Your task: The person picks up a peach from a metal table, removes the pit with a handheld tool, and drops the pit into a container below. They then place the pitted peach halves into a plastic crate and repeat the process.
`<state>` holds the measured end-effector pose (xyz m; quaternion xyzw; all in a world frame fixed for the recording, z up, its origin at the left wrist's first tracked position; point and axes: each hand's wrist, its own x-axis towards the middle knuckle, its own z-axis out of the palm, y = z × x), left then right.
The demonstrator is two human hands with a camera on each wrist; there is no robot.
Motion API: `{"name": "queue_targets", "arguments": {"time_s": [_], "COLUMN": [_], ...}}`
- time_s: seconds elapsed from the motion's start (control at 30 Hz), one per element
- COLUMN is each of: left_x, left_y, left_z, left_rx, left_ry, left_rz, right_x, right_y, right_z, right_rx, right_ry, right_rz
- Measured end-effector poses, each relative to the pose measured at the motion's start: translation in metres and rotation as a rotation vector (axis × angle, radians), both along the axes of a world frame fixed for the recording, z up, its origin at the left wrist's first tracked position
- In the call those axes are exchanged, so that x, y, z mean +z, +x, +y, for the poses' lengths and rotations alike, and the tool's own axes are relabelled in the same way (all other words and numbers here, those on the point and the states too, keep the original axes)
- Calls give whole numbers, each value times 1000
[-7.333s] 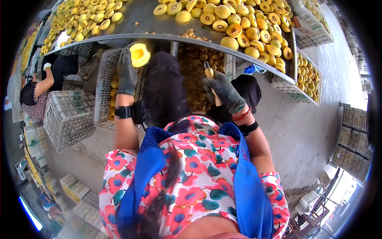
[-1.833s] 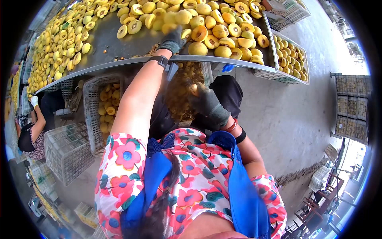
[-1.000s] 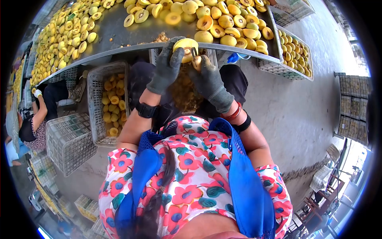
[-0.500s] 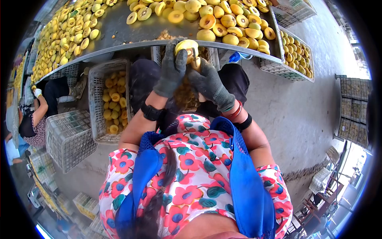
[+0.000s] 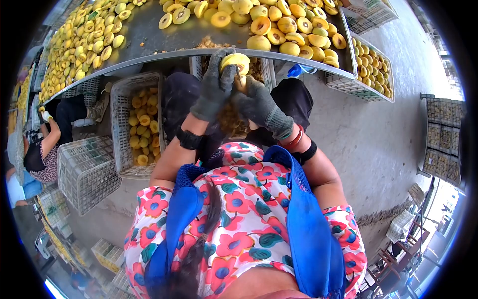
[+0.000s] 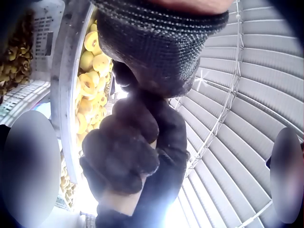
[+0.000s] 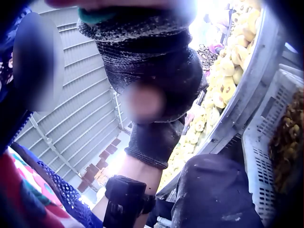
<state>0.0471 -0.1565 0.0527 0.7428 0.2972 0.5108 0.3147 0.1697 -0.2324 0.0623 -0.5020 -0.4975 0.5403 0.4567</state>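
Note:
Both hands wear dark grey gloves and meet just below the table's front edge in the head view. My left hand (image 5: pixel 213 92) grips a yellow peach half (image 5: pixel 236 61), its fingers around the side. My right hand (image 5: pixel 263 102) grips a pitting tool (image 5: pixel 240 83) by its pale wooden handle, which points up against the peach half's cut face. The tool's metal tip is hidden at the fruit. In the left wrist view, the handle's lower end (image 6: pixel 124 202) sticks out below the curled right fingers (image 6: pixel 128 156).
The metal table (image 5: pixel 164 39) bears peach halves, heaped left (image 5: pixel 82 55) and right (image 5: pixel 298 30). Below it, a crate (image 7: pixel 266 142) of brown scraps stands between my knees. Another crate (image 5: pixel 119 124) with hollowed halves stands left, beside an upturned crate (image 5: pixel 89 172). Another person (image 5: pixel 45 144) sits far left.
My left hand earlier held a hollowed half, then reached into the right heap and brought a peach half to the tool. Since then the fruit has tilted slightly and the tool's metal tip has become hidden.

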Motion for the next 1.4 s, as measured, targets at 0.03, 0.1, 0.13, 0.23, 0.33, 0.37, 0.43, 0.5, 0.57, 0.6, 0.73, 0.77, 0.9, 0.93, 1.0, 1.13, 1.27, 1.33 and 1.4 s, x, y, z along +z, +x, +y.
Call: {"name": "queue_targets", "arguments": {"time_s": [0.03, 0.1, 0.13, 0.23, 0.33, 0.37, 0.43, 0.5, 0.57, 0.6, 0.73, 0.77, 0.9, 0.93, 1.0, 1.13, 1.27, 1.33, 1.4], "left_x": [-4, -10, -13, -12, -12, -12, -11, -13, -17, -17, -13, -12, -7, -2, 10, 18, 14, 2, -1], "left_y": [-1, -3, -5, -11, -18, -21, -20, -20, -20, -20, -22, -22, -22, -22, -23, -24, -15, -16, -19], "left_z": [2, 6, 9, 9, 13, 13, 12, 11, 15, 15, 13, 12, 15, 14, 12, 9, 6, 4, 4], "left_rx": [-8, -52, -89, -214, -326, -361, -356, -353, -346, -354, -363, -360, -378, -398, -451, -523, -451, -327, -262], "left_ry": [-7, -19, -26, -160, -241, -252, -239, -207, -146, -164, -219, -231, -158, -168, -205, -332, -433, -256, -380], "left_rz": [-8, -28, -39, -79, -59, -38, -57, -57, -42, -34, -16, -15, -21, -10, 12, -40, -181, -190, -288], "right_x": [8, 15, 16, 23, 17, 14, 18, 18, 18, 21, 24, 23, 27, 29, 28, 20, 16, 21, 26], "right_y": [0, 4, 8, 19, 25, 24, 17, 15, 18, 19, 21, 21, 22, 24, 26, 24, 16, 15, 8], "right_z": [-1, 0, 0, -1, -1, -2, -3, -5, -3, -4, -6, -6, -3, -4, -5, -5, -6, -5, -10], "right_rx": [17, 81, 126, 265, 370, 399, 329, 302, 327, 349, 404, 409, 421, 436, 469, 480, 358, 349, 320], "right_ry": [-81, -232, -304, -466, -512, -513, -453, -439, -469, -492, -546, -551, -537, -549, -566, -543, -462, -434, -337], "right_rz": [56, 203, 296, 524, 713, 777, 570, 506, 578, 611, 727, 753, 695, 727, 792, 809, 669, 630, 481]}}
